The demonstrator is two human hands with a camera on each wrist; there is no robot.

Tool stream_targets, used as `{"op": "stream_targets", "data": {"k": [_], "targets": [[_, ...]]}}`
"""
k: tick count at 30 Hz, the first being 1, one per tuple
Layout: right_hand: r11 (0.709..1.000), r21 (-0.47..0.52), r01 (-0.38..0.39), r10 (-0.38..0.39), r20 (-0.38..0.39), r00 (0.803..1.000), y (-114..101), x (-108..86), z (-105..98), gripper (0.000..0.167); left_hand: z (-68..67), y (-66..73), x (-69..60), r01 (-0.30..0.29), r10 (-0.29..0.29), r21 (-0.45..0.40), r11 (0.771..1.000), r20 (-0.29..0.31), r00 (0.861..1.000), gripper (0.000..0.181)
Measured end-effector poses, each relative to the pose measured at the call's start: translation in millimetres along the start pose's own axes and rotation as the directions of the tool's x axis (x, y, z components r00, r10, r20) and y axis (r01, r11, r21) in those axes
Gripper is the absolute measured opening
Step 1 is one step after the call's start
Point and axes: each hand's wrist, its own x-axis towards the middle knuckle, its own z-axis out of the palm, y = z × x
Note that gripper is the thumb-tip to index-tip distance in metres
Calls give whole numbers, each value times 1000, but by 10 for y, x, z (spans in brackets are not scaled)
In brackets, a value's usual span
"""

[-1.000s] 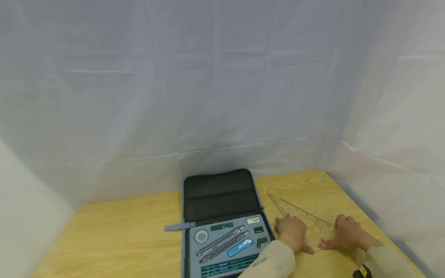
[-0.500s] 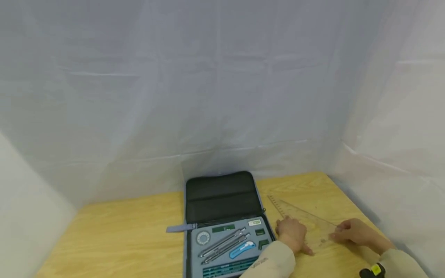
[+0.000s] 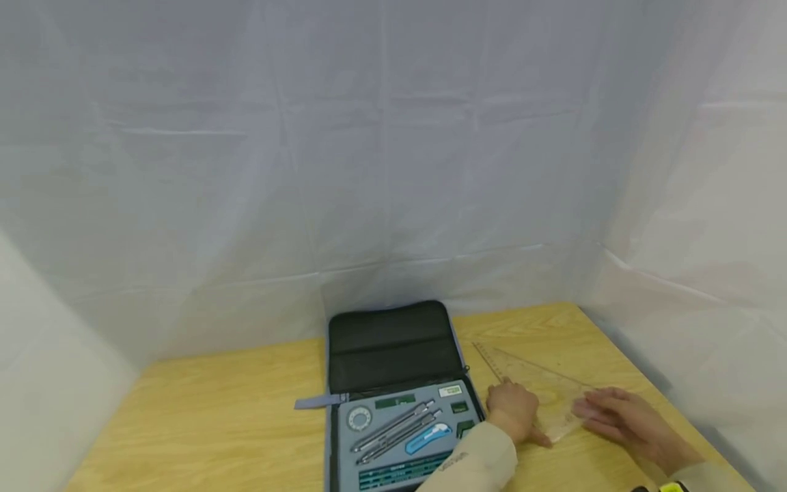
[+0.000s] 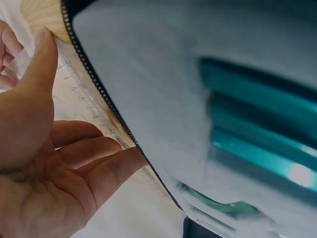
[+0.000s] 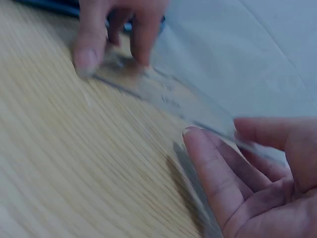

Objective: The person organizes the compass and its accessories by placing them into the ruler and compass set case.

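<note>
A clear triangular set square (image 3: 553,393) with a scale along its left edge lies on the table at the right, tilted with its right side off the wood. My left hand (image 3: 513,413) is at its left edge, thumb and fingers spread wide and fairly straight, their tips touching it. My right hand (image 3: 627,420) pinches the right side between thumb and fingers, as the right wrist view shows. Two outlines meet near the top of the set square, and I cannot tell whether a second one lies beneath. In the left wrist view the scaled edge (image 4: 81,91) runs from thumb to fingertips.
Left of the hands lies an open zip case (image 3: 387,348) with a grey insert. It holds green pencils (image 3: 406,471), silver compasses (image 3: 393,434), a blue cutter (image 3: 428,438), a round white piece (image 3: 359,418) and an eraser (image 3: 450,391). White sheeting (image 3: 381,171) surrounds the table.
My right hand went from spread fingers on the set square to pinching its right side, which has come up off the table. The left hand has stayed at the left edge.
</note>
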Motion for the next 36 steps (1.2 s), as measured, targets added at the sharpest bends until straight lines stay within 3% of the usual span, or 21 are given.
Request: {"op": "stream_targets", "data": {"k": [3, 9, 13, 17, 21, 24, 29, 36], "targets": [[999, 35, 30, -30, -22, 999, 40, 9, 82, 11, -1, -24, 1, 2, -1, -2, 1000, 4, 1000, 75], [997, -14, 79, -80, -170, 982, 58, 42, 207, 8, -34, -107, 2, -1, 2, -43, 999, 30, 1000, 74], [993, -46, 105, -113, -267, 957, 39, 72, 282, 8, -94, -244, -20, -13, 30, -176, 984, 95, 995, 74], [984, -56, 168, -177, -330, 927, -6, 80, 333, 10, -160, -388, -39, -24, 72, -361, 932, 121, 990, 53], [959, -33, 282, -276, -330, 902, -72, 72, 355, 11, -230, -528, -54, -60, 88, -470, 881, 38, 995, 46], [932, 6, 362, -341, -328, 881, -105, 63, 361, 10, -269, -649, -82, -90, 75, -490, 867, -51, 996, 51], [890, 42, 454, -411, -355, 840, -119, 74, 377, 11, -297, -901, -122, -121, 52, -473, 873, -158, 986, 47], [816, 91, 571, -505, -369, 780, -149, 171, 440, 15, -325, -1253, -206, -119, 4, -455, 882, -245, 970, 43]]}}
